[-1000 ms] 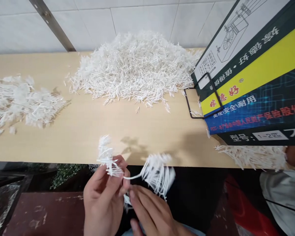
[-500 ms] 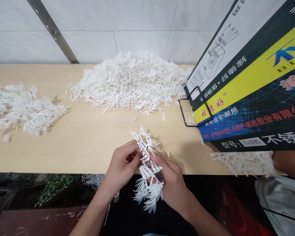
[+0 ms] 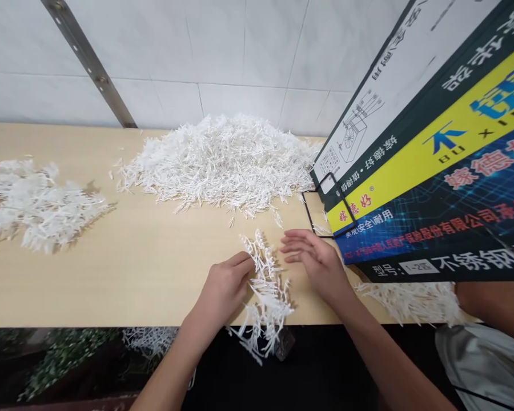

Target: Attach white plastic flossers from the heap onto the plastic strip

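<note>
A strand of white branching plastic sprigs (image 3: 268,291) hangs partly over the table's front edge. My left hand (image 3: 229,285) is closed on the strand's left side, near its upper part, with the fingertips hidden behind the sprigs. To the right, my right hand (image 3: 314,262) is apart from the strand, its fingers stretched out and holding nothing. Farther back, a large heap of loose white sprigs (image 3: 223,162) lies against the tiled wall.
Another pile of white sprigs (image 3: 43,205) lies at the left. A tall printed cardboard box (image 3: 411,188) with a black wire frame (image 3: 308,214) at its corner stands at the right. Beyond it, more sprigs (image 3: 406,299) lie beside another person's arm (image 3: 492,308).
My right hand has let go of the strand and moved right and up, its fingers opening. My left hand still holds the strand. The camera view has tilted slightly upward.
</note>
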Available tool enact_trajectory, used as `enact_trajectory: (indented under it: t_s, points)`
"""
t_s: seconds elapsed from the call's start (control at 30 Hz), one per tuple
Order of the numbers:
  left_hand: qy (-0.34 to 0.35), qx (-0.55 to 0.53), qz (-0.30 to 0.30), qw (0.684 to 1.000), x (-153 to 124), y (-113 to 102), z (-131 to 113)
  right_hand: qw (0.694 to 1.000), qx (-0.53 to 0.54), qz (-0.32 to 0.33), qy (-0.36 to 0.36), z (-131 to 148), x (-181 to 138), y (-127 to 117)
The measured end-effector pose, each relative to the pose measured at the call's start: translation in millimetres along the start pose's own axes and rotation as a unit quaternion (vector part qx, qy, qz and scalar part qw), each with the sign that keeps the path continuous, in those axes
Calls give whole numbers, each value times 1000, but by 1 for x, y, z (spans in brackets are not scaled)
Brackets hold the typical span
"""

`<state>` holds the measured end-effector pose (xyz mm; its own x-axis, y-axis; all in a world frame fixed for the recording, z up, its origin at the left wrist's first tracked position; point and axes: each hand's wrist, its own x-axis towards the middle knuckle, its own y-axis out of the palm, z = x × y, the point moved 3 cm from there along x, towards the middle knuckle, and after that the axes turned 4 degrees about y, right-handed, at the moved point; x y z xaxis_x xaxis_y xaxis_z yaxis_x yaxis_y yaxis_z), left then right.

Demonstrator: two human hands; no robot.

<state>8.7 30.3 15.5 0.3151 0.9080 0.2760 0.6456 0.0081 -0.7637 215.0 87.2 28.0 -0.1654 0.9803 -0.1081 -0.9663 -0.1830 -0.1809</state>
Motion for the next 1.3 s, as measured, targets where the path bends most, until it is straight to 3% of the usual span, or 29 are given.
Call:
enact_trajectory:
  t_s: [0.07, 0.1, 0.17, 0.23, 0.33, 0.43, 0.57, 0.73, 0.93, 1.13, 1.23, 1.3]
  points:
    - [17, 42, 4, 999, -3, 2, -2, 986, -102, -58, -115, 16, 5, -2]
    - [28, 59, 6, 998, -4, 3, -3, 971, -153, -56, -173, 26, 7, 1]
    - [48, 85, 7, 995, -6, 4, -5, 935, -236, 4, -264, 42, 16, 14]
    - [59, 100, 0, 993, -7, 5, -5, 905, -288, 92, -300, 50, 29, 28]
    - [58, 104, -9, 993, -5, 5, -5, 894, -284, 192, -289, 45, 47, 41]
    - [39, 73, 4, 997, -2, 4, -5, 934, -177, 233, -206, 27, 60, 43]
    - [-44, -9, -12, 999, -2, -3, -3, 977, 2, 196, -89, 6, 68, 34]
    - [-173, -124, -43, 976, -4, -5, 4, 985, 97, 134, -44, 4, 73, 32]
    - [-93, -19, -9, 995, -2, 0, 3, 988, 122, 89, -8, 0, 76, 37]
    - [-37, 11, 0, 999, -9, 0, 1, 970, 223, -96, -27, -14, 89, 23]
    - [-44, 11, -9, 999, -10, 1, 2, 990, 90, -42, -99, -7, 87, 28]
    - [-56, 15, -23, 998, -8, 2, 4, 984, -36, -11, -174, 3, 79, 32]
